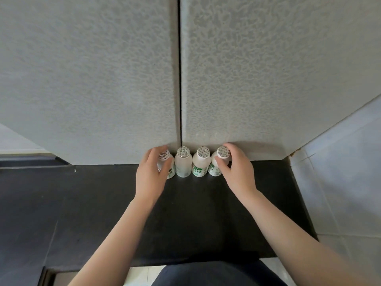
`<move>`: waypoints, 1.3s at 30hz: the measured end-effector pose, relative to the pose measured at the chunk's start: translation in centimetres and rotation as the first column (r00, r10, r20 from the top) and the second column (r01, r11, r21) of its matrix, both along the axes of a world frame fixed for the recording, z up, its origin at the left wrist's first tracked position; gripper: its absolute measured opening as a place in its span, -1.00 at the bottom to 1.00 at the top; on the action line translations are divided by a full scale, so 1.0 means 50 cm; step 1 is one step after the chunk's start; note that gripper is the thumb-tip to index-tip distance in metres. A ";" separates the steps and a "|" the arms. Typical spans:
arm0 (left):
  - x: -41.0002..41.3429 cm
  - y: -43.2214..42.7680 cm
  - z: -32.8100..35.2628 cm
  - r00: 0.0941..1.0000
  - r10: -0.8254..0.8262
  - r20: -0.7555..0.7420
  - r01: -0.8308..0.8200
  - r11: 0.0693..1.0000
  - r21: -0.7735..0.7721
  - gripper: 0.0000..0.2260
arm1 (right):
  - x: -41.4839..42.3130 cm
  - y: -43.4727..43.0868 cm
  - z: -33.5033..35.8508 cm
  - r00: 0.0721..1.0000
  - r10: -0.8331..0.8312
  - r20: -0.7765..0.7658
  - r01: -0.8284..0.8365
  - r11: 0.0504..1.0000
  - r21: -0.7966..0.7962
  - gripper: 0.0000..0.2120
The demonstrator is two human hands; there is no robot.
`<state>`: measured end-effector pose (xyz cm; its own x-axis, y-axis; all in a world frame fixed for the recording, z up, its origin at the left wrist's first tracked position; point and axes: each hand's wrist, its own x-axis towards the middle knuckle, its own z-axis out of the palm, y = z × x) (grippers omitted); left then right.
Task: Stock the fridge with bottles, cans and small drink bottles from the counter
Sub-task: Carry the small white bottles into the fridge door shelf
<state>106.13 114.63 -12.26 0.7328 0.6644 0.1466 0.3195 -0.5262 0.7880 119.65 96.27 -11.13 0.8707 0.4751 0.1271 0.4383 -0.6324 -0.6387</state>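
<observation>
Ahead, both forearms reached up from the lower frame toward a row of 4 small drink bottles (183, 165) just below frame centre. The left hand (151, 172) curled round the leftmost bottle (170, 172), its fingertips slightly blurred. The right hand (237, 168) gripped the rightmost bottle (214, 169), thumb on the near side and fingers wrapped behind the neck. All 4 stood upright, long axes vertical, foil-sealed tops up, side by side on a black counter (195, 213). Close behind the row rose 2 grey textured panels (268, 69) split by a dark seam. A pale tiled wall (346, 172) closed the right side.
</observation>
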 end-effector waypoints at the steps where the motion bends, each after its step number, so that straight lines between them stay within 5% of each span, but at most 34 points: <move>1: -0.002 0.001 0.000 1.000 -0.010 0.005 0.010 1.000 0.016 -0.76 | 0.000 -0.001 -0.002 1.000 -0.003 -0.003 0.003 1.000 -0.001 -0.64; 16: -0.086 -0.036 0.019 0.997 0.038 0.073 -0.038 0.999 -0.003 -0.70 | -0.067 -0.106 0.001 0.996 -0.079 -0.029 0.082 0.989 0.127 -0.60; 25: -0.254 -0.209 0.039 0.976 0.200 0.085 -0.192 0.977 -0.096 -0.70 | -0.176 -0.148 0.028 0.977 0.166 -0.137 -0.118 0.945 0.306 -0.58; 30: -0.373 -0.331 0.023 0.938 0.348 0.012 -0.344 0.932 -0.117 -0.72 | -0.247 -0.151 0.014 0.891 0.407 -0.199 -0.323 0.879 0.350 -0.59; 39: -0.572 -0.537 -0.013 0.718 0.685 -0.119 -0.695 0.701 -0.162 -0.75 | -0.412 -0.204 -0.044 0.603 0.713 -0.358 -0.649 0.699 0.300 -0.56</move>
